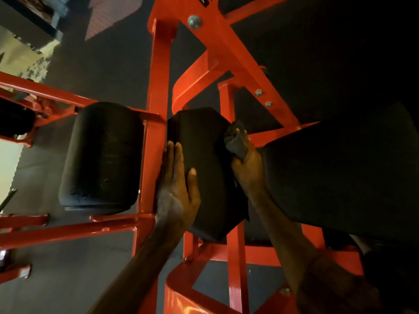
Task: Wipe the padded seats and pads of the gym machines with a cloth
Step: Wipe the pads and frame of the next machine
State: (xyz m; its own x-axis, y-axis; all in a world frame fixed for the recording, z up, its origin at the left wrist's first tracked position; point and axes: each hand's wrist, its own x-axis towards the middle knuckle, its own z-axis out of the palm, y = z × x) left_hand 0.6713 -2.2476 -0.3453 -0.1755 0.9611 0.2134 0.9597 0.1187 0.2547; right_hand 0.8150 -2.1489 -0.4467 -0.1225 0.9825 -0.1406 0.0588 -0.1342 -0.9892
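Observation:
A black padded block (205, 152) with cut corners sits at the centre of a red steel gym machine. My left hand (175, 184) lies against the pad's left side, fingers straight along its edge and thumb across its face. My right hand (246, 162) grips a bunched dark grey cloth (235, 141) and presses it against the pad's right edge. A black roller pad (102, 155) is mounted to the left. A large black padded seat (344, 175) stands on the right.
Red frame tubes (156, 87) cross all around the pads, with bolts near the top. Dark rubber flooring (95, 71) lies beneath. Another red machine part (22, 109) stands at the far left, beside a pale floor strip.

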